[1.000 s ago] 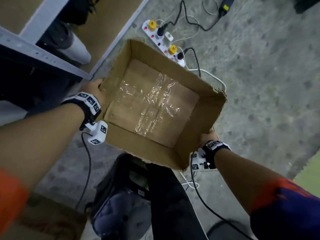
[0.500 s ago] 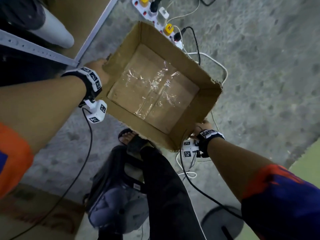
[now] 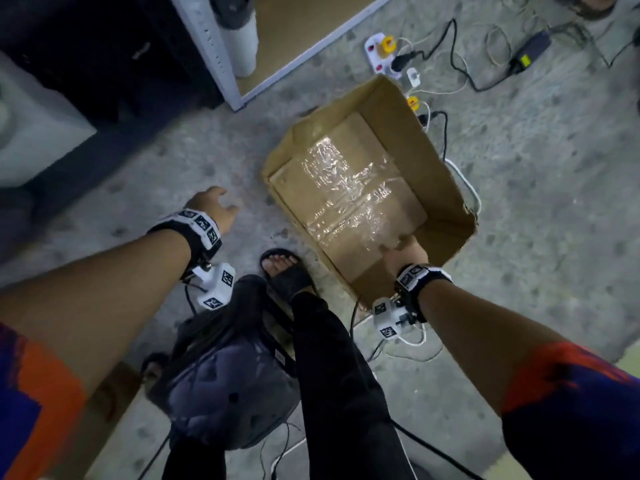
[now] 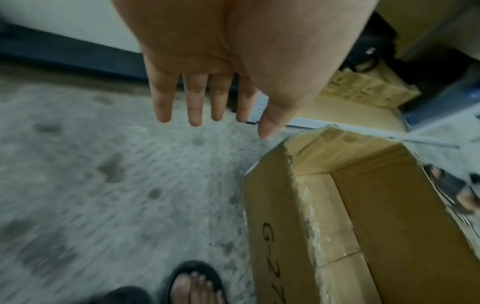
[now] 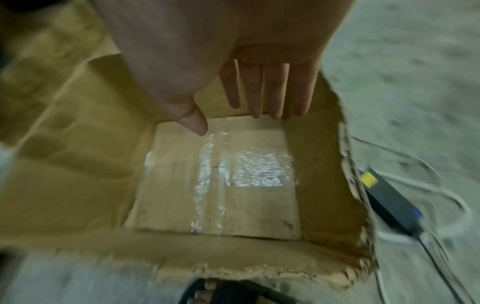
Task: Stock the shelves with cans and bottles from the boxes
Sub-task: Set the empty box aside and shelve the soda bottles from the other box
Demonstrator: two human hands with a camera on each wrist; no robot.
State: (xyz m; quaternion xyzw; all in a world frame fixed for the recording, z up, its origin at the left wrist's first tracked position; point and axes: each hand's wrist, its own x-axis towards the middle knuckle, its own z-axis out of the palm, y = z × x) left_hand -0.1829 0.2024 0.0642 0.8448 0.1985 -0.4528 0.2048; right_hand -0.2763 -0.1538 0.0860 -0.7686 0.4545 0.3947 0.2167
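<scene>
An empty cardboard box (image 3: 433, 157) with shiny tape across its bottom stands on the concrete floor, right of the centre. My right hand (image 3: 398, 244) is at the box's near side, and in the right wrist view its straight fingers (image 5: 270, 98) reach over the box (image 5: 78, 185) interior, holding nothing. My left hand (image 3: 225, 202) hangs over bare floor to the left of the box with its fingers (image 4: 194, 107) spread and empty; the box (image 4: 389, 226) lies to its right. A white bottle (image 3: 239, 39) stands on the lowest board of the grey metal shelf (image 3: 207, 46).
A white power strip (image 3: 384, 53) with plugs, cables and a black adapter (image 3: 530, 53) lies just beyond the box. My sandalled foot (image 3: 284, 268) is beside the box's near-left wall. A dark bag (image 3: 225, 393) hangs at my legs. A pale cabinet (image 3: 34, 133) stands far left.
Both hands gripped the box at its sides before. It now sits further right; my left hand has let go and drawn away left, and my right hand has opened over its near side.
</scene>
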